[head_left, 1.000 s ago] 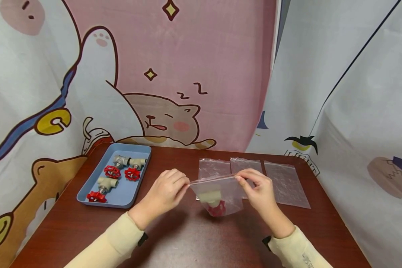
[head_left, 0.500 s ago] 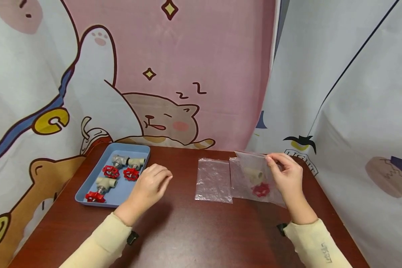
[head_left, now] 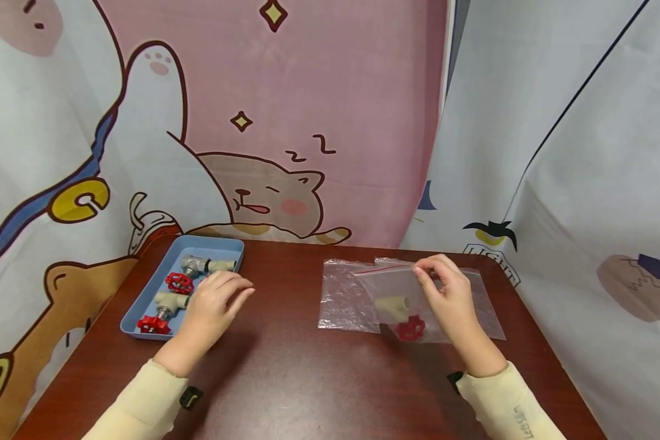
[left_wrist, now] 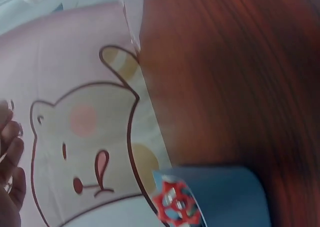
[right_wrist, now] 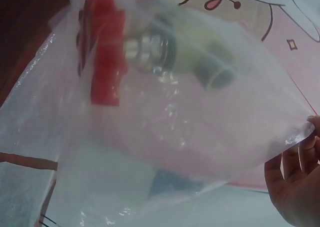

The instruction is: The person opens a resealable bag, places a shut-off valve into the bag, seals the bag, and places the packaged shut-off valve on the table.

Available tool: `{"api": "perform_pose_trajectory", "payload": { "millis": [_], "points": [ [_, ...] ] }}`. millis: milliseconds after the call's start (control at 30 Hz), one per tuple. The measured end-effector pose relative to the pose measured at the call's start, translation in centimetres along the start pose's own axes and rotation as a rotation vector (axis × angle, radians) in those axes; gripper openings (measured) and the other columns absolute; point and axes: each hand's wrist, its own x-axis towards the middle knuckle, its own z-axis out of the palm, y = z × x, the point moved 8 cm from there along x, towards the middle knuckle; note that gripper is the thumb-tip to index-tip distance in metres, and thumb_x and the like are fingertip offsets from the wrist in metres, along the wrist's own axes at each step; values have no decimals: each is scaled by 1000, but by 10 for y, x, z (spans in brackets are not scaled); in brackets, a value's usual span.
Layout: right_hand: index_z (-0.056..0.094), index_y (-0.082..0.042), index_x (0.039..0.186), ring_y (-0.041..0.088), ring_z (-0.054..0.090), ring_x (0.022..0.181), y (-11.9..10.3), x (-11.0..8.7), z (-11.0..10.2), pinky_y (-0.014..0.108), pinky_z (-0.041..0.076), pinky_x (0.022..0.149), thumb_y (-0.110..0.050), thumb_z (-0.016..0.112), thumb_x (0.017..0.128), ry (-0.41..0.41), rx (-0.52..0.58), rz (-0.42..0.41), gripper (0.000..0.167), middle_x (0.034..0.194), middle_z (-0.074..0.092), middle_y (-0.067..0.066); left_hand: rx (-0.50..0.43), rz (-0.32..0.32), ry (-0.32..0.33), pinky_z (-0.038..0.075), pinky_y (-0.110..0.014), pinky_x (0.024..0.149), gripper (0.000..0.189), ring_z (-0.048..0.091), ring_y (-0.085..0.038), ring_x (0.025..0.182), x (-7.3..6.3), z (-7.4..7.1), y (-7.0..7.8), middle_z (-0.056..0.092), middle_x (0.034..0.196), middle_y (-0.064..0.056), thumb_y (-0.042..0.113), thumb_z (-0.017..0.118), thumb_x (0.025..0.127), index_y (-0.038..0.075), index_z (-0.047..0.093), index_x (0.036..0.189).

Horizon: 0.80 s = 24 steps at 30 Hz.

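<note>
In the head view my right hand [head_left: 447, 296] pinches the top corner of a clear zip bag [head_left: 363, 282]. Inside hangs a stop valve [head_left: 393, 307] with a beige body and a red handwheel. The right wrist view shows the same valve's handwheel [right_wrist: 105, 52] through the cloudy plastic, with fingers [right_wrist: 300, 162] at the bag's corner. My left hand [head_left: 211, 305], fingers loosely bent and holding nothing, is over the right side of a blue tray [head_left: 143, 299]. Three similar valves lie there, including a grey-bodied one [head_left: 192, 265] and a beige one [head_left: 169, 302]; the hand partly hides the third.
Flat clear bags lie on the brown table [head_left: 308, 379], among them one at the left [head_left: 346, 299] and one at the right [head_left: 486, 305]. The held bag overlaps them in the head view. A printed curtain [head_left: 363, 122] hangs behind the table.
My left hand has let go of the bag and moved left to the tray. My right hand carried the bag right over the flat bags, then a little back left.
</note>
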Motion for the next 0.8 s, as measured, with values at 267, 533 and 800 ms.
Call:
{"api": "perform_pose_trajectory", "payload": {
  "millis": [267, 533, 800],
  "points": [
    [64, -5, 89, 0, 51, 80, -5, -1, 16, 7, 42, 66, -10, 62, 90, -50, 15, -20, 5, 92, 60, 1, 107, -323, -106, 44, -55, 86, 41, 53, -36, 106, -22, -19, -57, 59, 113, -16, 17, 75, 80, 6, 62, 117],
    [63, -9, 97, 13, 66, 77, -16, 0, 43, 24, 55, 65, -9, 63, 89, -135, 15, 25, 7, 91, 68, 3, 197, -622, -255, 36, -66, 86, 52, 39, -51, 113, -59, -43, -116, 46, 127, -29, 19, 67, 85, 0, 50, 130],
    [64, -11, 94, 9, 61, 76, -27, 6, 68, 22, 47, 60, -11, 63, 90, -144, 89, 1, 4, 83, 70, -1, 214, -858, -397, 31, -72, 90, 59, 33, -60, 114, -108, -59, -163, 35, 131, -40, 15, 58, 88, -9, 36, 137]
  ]
}}
